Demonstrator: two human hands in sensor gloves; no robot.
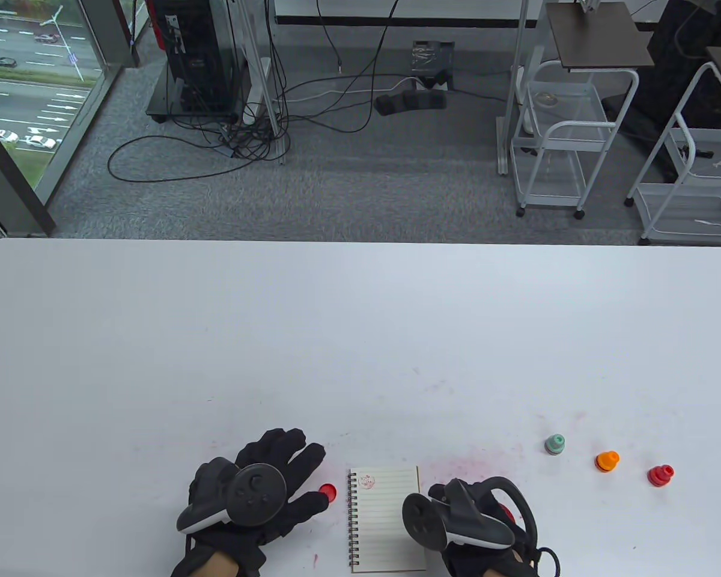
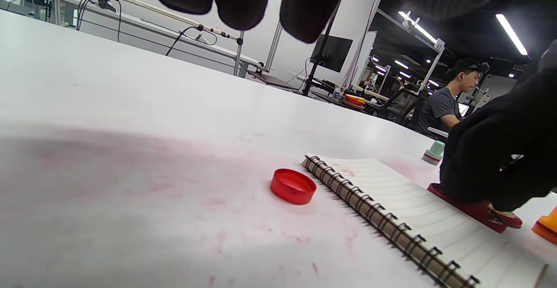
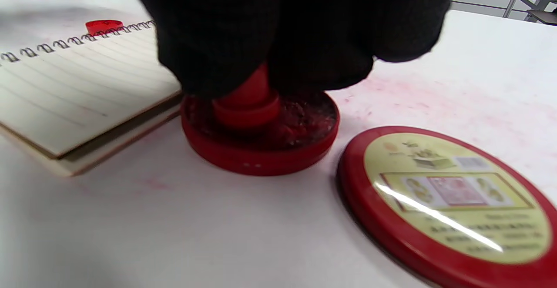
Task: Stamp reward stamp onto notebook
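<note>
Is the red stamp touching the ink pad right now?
Touching. The right wrist view shows the right hand pressing the red stamp down into the ink pad.

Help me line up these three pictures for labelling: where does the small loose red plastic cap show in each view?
Table view: the small loose red plastic cap lies between the left hand and the spiral-bound lined notebook.
Left wrist view: centre, the cap lies on the table just left of the notebook's wire spine.
Right wrist view: top left, the cap lies beyond the spine.
Shared landmark: the notebook's wire spine.
</note>
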